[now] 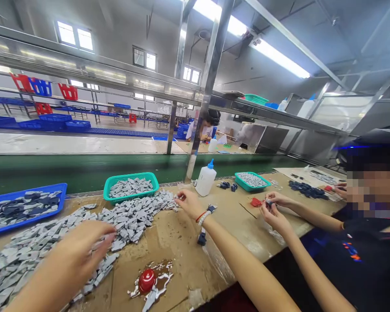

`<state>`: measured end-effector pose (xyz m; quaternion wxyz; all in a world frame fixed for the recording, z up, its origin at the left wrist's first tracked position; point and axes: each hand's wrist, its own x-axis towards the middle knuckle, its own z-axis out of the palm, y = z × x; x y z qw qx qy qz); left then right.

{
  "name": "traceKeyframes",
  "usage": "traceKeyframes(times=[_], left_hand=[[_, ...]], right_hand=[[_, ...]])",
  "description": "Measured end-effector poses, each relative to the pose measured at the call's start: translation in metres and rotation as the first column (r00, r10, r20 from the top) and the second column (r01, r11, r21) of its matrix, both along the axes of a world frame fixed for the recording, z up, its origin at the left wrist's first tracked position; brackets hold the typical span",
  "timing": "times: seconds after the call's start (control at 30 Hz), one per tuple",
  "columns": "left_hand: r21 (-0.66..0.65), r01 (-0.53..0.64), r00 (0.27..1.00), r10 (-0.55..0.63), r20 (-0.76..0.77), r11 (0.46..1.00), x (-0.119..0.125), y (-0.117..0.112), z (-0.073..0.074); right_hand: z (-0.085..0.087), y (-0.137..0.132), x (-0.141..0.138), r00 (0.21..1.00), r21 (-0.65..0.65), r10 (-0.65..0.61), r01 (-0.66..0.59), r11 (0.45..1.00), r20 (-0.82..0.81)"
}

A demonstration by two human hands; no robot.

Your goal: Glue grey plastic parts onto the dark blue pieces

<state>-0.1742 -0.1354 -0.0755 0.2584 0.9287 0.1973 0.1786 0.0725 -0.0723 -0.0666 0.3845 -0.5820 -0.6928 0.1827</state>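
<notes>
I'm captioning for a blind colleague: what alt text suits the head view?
A person's left hand and right hand are at a pile of small gray parts on a workbench; nearby, a red dome sits amid white liquid.

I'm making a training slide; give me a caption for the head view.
Left hand and right hand at a heap of loose grey pieces, with a white bottle and green basket beyond.

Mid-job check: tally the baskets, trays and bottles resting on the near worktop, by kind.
Green baskets: 2
Blue tray: 1
White bottle with blue cap: 1
Total: 4, leaving out the grey pieces, too many to count
</notes>
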Motion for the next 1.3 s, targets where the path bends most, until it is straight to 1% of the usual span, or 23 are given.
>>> traceKeyframes(times=[0.1, 0.2, 0.27, 0.33, 0.4, 0.43, 0.47, 0.5, 0.57, 0.67, 0.77, 0.83, 0.87, 0.93, 0.97, 1.0, 1.03, 1.1, 1.13, 1.17, 1.2, 1.23, 1.3], left_hand=[[0.075, 0.123, 0.991, -0.118, -0.067, 0.99, 0.051, 0.014, 0.002], [0.124, 0.227, 0.97, -0.213, -0.118, 0.966, 0.101, 0.028, -0.004], [0.146, 0.298, 0.948, -0.275, -0.16, 0.943, 0.129, 0.036, -0.011], [0.154, 0.348, 0.927, -0.315, -0.203, 0.925, 0.15, 0.045, -0.019], [0.154, 0.337, 0.928, -0.299, -0.222, 0.929, 0.164, 0.052, -0.025], [0.15, 0.302, 0.939, -0.266, -0.218, 0.942, 0.167, 0.055, -0.027], [0.141, 0.248, 0.954, -0.217, -0.205, 0.958, 0.168, 0.057, -0.028], [0.125, 0.182, 0.97, -0.157, -0.187, 0.975, 0.167, 0.058, -0.027], [0.069, 0.04, 0.989, -0.03, -0.142, 0.997, 0.158, 0.056, -0.019], [-0.044, -0.134, 0.989, 0.131, -0.066, 0.99, 0.128, 0.041, 0.009], [-0.177, -0.262, 0.965, 0.263, -0.019, 0.949, 0.078, 0.009, 0.046], [-0.266, -0.356, 0.932, 0.362, -0.028, 0.896, 0.038, -0.02, 0.063], [-0.296, -0.406, 0.909, 0.416, -0.033, 0.865, 0.018, -0.036, 0.066], [-0.351, -0.524, 0.838, 0.544, -0.05, 0.776, -0.021, -0.066, 0.06], [-0.395, -0.589, 0.784, 0.617, -0.067, 0.706, -0.037, -0.079, 0.051], [-0.463, -0.637, 0.727, 0.68, -0.095, 0.617, -0.051, -0.092, 0.04], [-0.552, -0.663, 0.668, 0.732, -0.131, 0.506, -0.062, -0.102, 0.028], [-0.73, -0.624, 0.574, 0.797, -0.188, 0.277, -0.068, -0.118, 0.006], [-0.792, -0.579, 0.537, 0.822, -0.189, 0.196, -0.064, -0.124, -0.002], [-0.83, -0.537, 0.5, 0.849, -0.172, 0.148, -0.056, -0.128, -0.007], [-0.847, -0.513, 0.469, 0.872, -0.141, 0.139, -0.044, -0.131, -0.008], [-0.846, -0.509, 0.445, 0.89, -0.102, 0.158, -0.031, -0.133, -0.007], [-0.812, -0.527, 0.46, 0.888, -0.024, 0.251, -0.005, -0.134, 0.001]], right_hand=[[0.018, -0.035, 0.028, 0.971, 0.063, -0.031, 0.047, 0.997, -0.237], [0.023, -0.086, 0.048, 0.91, 0.08, -0.03, 0.07, 0.994, -0.413], [0.018, -0.12, 0.054, 0.875, 0.07, -0.03, 0.073, 0.995, -0.483], [0.008, -0.148, 0.056, 0.834, 0.041, -0.042, 0.078, 0.996, -0.55], [-0.005, -0.169, 0.053, 0.772, -0.009, -0.059, 0.068, 0.998, -0.633], [-0.012, -0.176, 0.049, 0.743, -0.035, -0.065, 0.055, 0.998, -0.666], [-0.019, -0.182, 0.043, 0.729, -0.058, -0.067, 0.037, 0.998, -0.681], [-0.024, -0.186, 0.036, 0.741, -0.078, -0.065, 0.017, 0.997, -0.668], [-0.033, -0.192, 0.019, 0.826, -0.1, -0.046, -0.013, 0.995, -0.562], [-0.042, -0.195, -0.009, 0.936, -0.094, 0.022, -0.059, 0.994, -0.352], [-0.051, -0.194, -0.032, 0.976, -0.035, 0.095, -0.104, 0.994, -0.198], [-0.059, -0.193, -0.042, 0.986, 0.022, 0.114, -0.113, 0.993, -0.122], [-0.063, -0.192, -0.046, 0.988, 0.054, 0.119, -0.114, 0.992, -0.095], [-0.07, -0.192, -0.051, 0.99, 0.115, 0.128, -0.122, 0.986, -0.051], [-0.072, -0.192, -0.053, 0.991, 0.142, 0.132, -0.126, 0.982, -0.033], [-0.073, -0.192, -0.053, 0.991, 0.168, 0.135, -0.128, 0.977, -0.026], [-0.074, -0.192, -0.053, 0.99, 0.19, 0.135, -0.125, 0.974, -0.038], [-0.072, -0.192, -0.052, 0.982, 0.189, 0.12, -0.091, 0.978, -0.145], [-0.07, -0.192, -0.051, 0.966, 0.16, 0.104, -0.067, 0.985, -0.236], [-0.068, -0.192, -0.05, 0.936, 0.113, 0.087, -0.051, 0.992, -0.341], [-0.065, -0.191, -0.05, 0.888, 0.061, 0.071, -0.049, 0.997, -0.454], [-0.063, -0.192, -0.05, 0.824, 0.015, 0.057, -0.059, 0.998, -0.564], [-0.057, -0.193, -0.051, 0.688, -0.023, 0.055, -0.103, 0.994, -0.724]])
